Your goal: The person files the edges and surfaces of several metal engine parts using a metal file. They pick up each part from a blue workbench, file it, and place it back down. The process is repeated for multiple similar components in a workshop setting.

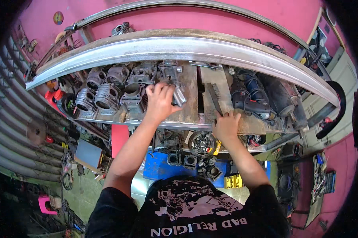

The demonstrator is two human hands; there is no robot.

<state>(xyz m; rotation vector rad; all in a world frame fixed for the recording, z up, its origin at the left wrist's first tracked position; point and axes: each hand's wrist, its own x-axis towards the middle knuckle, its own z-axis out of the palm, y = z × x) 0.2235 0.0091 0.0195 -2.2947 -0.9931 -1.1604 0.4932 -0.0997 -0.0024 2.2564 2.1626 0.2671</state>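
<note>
On a wooden shelf, my left hand is closed over a grey metal engine part with a shiny rounded side. My palm and fingers hide most of that part. To the right, my right hand grips the dark handle of a wire brush, whose bristled end points away from me. Just left of my left hand stands a square-topped engine cylinder block. Finned cylinder blocks sit farther left, and a cylinder head lies behind.
A long metal rail crosses above the shelf's back. Power tools lie to the right of the brush. Below the shelf are a round clutch-like part, several engine parts and a blue surface. A pink stool stands at lower left.
</note>
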